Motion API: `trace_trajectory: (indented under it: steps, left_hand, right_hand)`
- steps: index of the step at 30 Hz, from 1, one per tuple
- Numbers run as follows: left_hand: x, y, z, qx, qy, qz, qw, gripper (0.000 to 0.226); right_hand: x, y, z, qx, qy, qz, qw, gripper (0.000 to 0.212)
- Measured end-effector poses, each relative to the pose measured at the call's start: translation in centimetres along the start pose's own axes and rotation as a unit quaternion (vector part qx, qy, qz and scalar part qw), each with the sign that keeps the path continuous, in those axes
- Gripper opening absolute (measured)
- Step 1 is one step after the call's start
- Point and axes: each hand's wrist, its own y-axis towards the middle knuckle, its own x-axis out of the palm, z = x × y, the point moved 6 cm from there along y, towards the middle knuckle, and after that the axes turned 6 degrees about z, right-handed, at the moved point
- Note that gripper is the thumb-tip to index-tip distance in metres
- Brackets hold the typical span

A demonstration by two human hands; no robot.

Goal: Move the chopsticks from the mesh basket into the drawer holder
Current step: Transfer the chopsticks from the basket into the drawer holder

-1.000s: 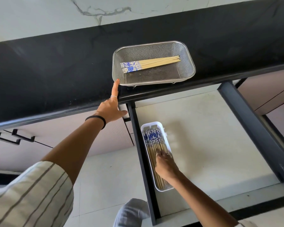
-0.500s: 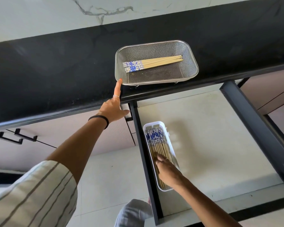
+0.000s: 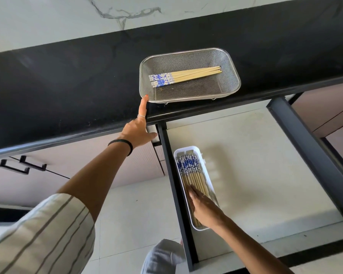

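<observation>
A steel mesh basket (image 3: pixel 233 76) stands on the black counter near its front edge. A few chopsticks (image 3: pixel 194 74) with blue-and-white ends lie inside it. Below, in the open drawer, a white oblong holder (image 3: pixel 206 171) is packed with several matching chopsticks (image 3: pixel 188 171). My left hand (image 3: pixel 138 131) reaches up along the counter edge, its index finger straight and touching the basket's near left corner. My right hand (image 3: pixel 203 207) lies flat on the near ends of the chopsticks in the holder, fingers straight.
The drawer (image 3: pixel 255 165) has a pale floor and dark side rails (image 3: pixel 313 155). Black cabinet handles (image 3: pixel 22 166) sit at the lower left under the counter (image 3: pixel 67 86). A marble wall rises behind the counter.
My right hand has slid back toward me along the chopsticks in the holder, uncovering more of them. My left hand stays at the basket corner.
</observation>
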Motion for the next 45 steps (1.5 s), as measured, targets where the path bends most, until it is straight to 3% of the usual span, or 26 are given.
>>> trace_trajectory:
  steps: [17, 21, 25, 30, 32, 37, 41, 43, 45]
  left_hand:
    - [-0.3, -0.3, 0.6, -0.011, 0.002, -0.011, 1.0, 0.114]
    - [-0.4, -0.5, 0.6, -0.012, 0.002, -0.009, 1.0, 0.114]
    - [-0.2, -0.5, 0.3, -0.012, 0.006, -0.007, 1.0, 0.115]
    - [-0.2, -0.3, 0.1, -0.011, 0.015, -0.002, 1.0, 0.115]
    - [-0.3, -0.3, 0.1, -0.003, 0.023, 0.006, 1.0, 0.114]
    - [-0.2, -0.3, 0.2, 0.005, 0.026, 0.004, 1.0, 0.114]
    - [0.1, -0.3, 0.2, 0.01, 0.039, 0.006, 0.999, 0.115]
    - [0.3, -0.3, 0.2, 0.014, 0.042, 0.005, 0.999, 0.115]
    - [0.4, -0.4, 0.2, 0.018, 0.039, 0.008, 0.999, 0.113]
  right_hand:
    - [-3.4, 0.8, -1.4, -0.003, 0.068, -0.013, 0.998, 0.069]
    - [-8.3, 1.5, -2.2, 0.002, 0.094, 0.081, 0.992, 0.05]
    - [-14.5, 2.7, -5.0, -0.062, 0.087, 0.214, 0.971, 0.031]
    - [-23.3, 4.5, -10.0, -0.152, 0.103, 0.395, 0.9, 0.025]
    - [-25.9, 6.6, -10.8, -0.154, 0.095, 0.417, 0.891, 0.025]
    - [-28.6, 14.8, -10.1, -0.09, -0.001, 0.342, 0.935, 0.032]
    - [-28.2, 20.6, -7.9, -0.009, -0.116, 0.183, 0.976, 0.051]
    - [-27.5, 22.1, -6.6, 0.033, -0.161, 0.109, 0.98, 0.064]
    - [-27.0, 23.2, -6.2, 0.04, -0.186, 0.098, 0.977, 0.072]
